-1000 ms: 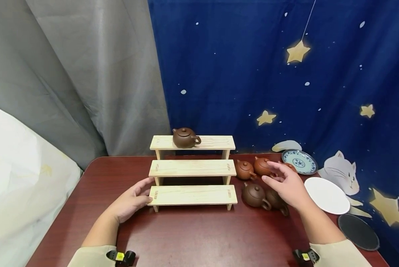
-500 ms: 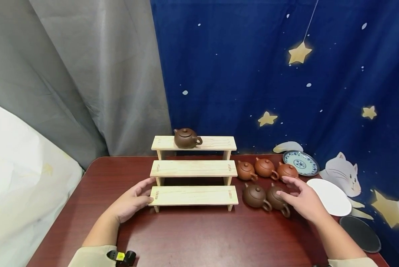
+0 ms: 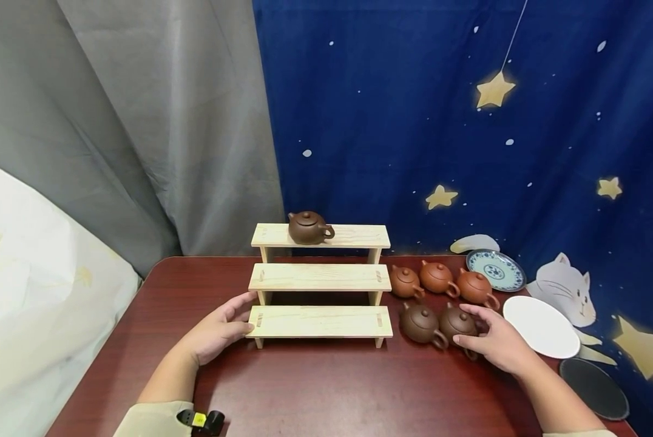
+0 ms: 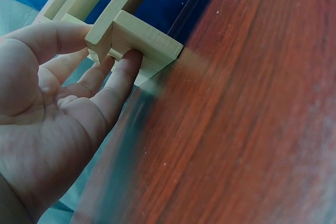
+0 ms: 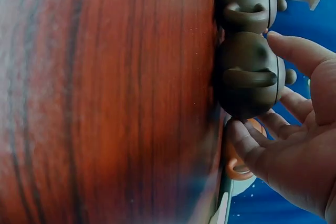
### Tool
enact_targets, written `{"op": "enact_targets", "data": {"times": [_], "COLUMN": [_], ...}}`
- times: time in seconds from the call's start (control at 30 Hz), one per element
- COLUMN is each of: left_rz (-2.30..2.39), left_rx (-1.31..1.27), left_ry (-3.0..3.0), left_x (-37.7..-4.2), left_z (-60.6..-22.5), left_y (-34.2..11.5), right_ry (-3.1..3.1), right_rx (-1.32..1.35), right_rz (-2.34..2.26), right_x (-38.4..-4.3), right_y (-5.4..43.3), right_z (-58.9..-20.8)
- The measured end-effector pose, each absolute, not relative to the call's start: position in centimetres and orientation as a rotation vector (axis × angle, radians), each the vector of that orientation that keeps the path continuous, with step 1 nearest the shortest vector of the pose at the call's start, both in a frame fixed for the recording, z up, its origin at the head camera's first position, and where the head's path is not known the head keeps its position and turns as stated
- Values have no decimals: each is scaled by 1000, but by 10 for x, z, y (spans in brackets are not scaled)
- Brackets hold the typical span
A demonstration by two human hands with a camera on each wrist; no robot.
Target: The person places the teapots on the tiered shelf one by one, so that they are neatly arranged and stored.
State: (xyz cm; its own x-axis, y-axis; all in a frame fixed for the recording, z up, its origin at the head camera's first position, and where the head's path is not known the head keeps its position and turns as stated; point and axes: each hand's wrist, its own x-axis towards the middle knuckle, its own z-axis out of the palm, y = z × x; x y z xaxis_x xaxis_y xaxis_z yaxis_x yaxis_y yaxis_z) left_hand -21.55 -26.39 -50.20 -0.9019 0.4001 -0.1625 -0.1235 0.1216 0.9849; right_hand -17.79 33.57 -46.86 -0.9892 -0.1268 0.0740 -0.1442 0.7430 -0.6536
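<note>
A three-tier wooden display stand (image 3: 320, 277) stands on the table, with a dark brown teapot (image 3: 307, 228) on its top tier. My left hand (image 3: 219, 331) holds the left end of the lowest tier, thumb at the board's edge and fingers by the leg (image 4: 147, 38). Right of the stand, my right hand (image 3: 496, 337) grips the rightmost dark brown teapot (image 3: 459, 320), thumb on one side and fingers on the other; its handle (image 5: 249, 78) faces the wrist camera. Another dark brown teapot (image 3: 420, 323) sits right against it on the left.
Behind the dark pots stand three reddish-brown teapots (image 3: 437, 277). Farther right are a blue-patterned plate (image 3: 496, 271), a white oval plate (image 3: 542, 328) and a black oval plate (image 3: 594, 388). Curtains (image 3: 370, 121) hang behind the table (image 3: 326, 388).
My right hand has moved right and down from above the reddish-brown teapots, and its fingers have come around the rightmost dark brown teapot. My left hand has stayed at the stand.
</note>
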Motion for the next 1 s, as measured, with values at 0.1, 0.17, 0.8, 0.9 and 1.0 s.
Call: {"op": "enact_targets", "data": {"times": [0.1, 0.17, 0.8, 0.9, 1.0], "left_rz": [1832, 1834, 1857, 1855, 1854], "left_rx": [250, 238, 229, 228, 240], "left_ry": [2024, 2025, 2007, 2009, 2007], "left_x": [-215, -214, -215, -215, -214], "left_z": [-501, -501, -501, -500, -499], "left_y": [-263, -262, -261, -262, -262], "right_ry": [-2920, -2924, -2872, -2839, -2809], "right_rx": [224, 206, 232, 232, 243], "right_rz": [1181, 1282, 1090, 1102, 1146], "right_x": [-179, -180, -180, -180, -181], "right_y": [336, 335, 339, 336, 328], "right_z": [-471, -473, -457, -443, -426]}}
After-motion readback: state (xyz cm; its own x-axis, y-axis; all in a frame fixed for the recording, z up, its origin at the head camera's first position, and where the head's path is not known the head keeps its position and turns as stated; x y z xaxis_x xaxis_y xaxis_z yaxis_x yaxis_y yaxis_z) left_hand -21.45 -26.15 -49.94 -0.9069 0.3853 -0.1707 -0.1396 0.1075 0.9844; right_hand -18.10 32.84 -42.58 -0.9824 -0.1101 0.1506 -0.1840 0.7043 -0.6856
